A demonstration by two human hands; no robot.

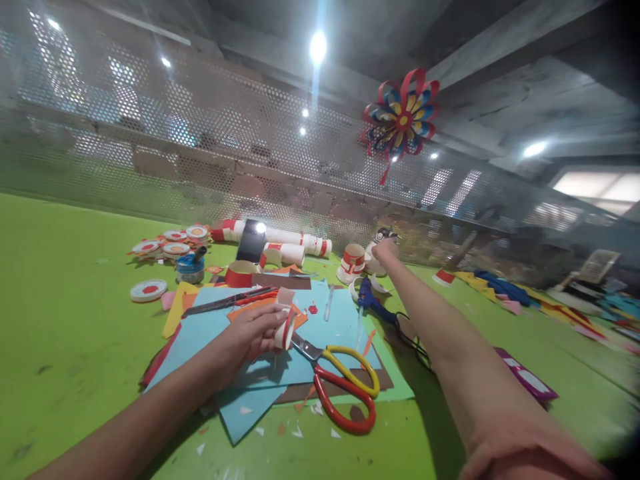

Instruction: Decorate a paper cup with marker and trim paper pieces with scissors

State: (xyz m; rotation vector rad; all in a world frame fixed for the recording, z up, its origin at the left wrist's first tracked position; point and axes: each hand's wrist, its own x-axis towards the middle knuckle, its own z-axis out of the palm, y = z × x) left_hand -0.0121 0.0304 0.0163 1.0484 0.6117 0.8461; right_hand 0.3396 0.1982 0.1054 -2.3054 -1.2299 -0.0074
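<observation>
My left hand is closed around a small white paper tube piece with a red band, above light blue paper sheets. Beside it lie large scissors with one yellow and one red handle, blades toward the hand. At the back, my right hand is stretched out and looks closed at a white piece with a black-and-white top. Its fingers are mostly hidden. Left of it stands a white cup-shaped piece with red bands. Under my right forearm rests a blue glue gun with a black cord.
Dark-bladed scissors lie across the sheets' left side. Behind are white-and-red tubes, a blue-labelled jar and several round paper pieces. A purple packet lies right. A perforated screen borders the table; a paper flower hangs above.
</observation>
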